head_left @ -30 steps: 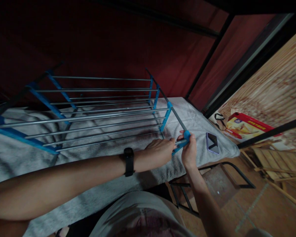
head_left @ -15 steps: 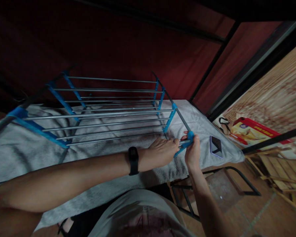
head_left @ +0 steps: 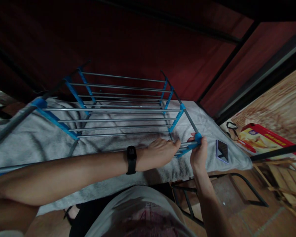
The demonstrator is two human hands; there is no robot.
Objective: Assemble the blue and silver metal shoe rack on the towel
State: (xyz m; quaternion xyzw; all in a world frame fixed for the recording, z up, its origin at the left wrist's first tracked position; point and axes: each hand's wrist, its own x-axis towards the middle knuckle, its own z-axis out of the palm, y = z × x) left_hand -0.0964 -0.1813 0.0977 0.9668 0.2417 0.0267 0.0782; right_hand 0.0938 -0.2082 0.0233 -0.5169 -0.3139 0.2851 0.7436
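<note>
A rack [head_left: 128, 110] of thin metal rods, blue plastic end brackets and grey side poles lies on a grey cloth [head_left: 148, 174]. My left hand [head_left: 164, 150], with a black band on the wrist, is closed over the rods of the nearest tier, close to their right end. Its fingertips are partly hidden. My right hand [head_left: 199, 156] wraps around the blue bracket [head_left: 198, 137] at that tier's right corner, where it meets the side pole. My left forearm covers much of the tier's rods, and its left end shows at the picture's left edge.
Right of my right hand lies a phone [head_left: 222, 151] on the cloth. Beyond the cloth are a red and yellow box [head_left: 263, 140] and a black cord [head_left: 232, 126]. A black metal-framed seat [head_left: 229, 191] and slatted wooden furniture [head_left: 288, 179] stand below right. A dark red wall rises behind.
The view has shifted, so the rack and phone sit farther right in the picture. My left thumb now stretches farther along the rods. My right hand keeps its hold on the corner bracket.
</note>
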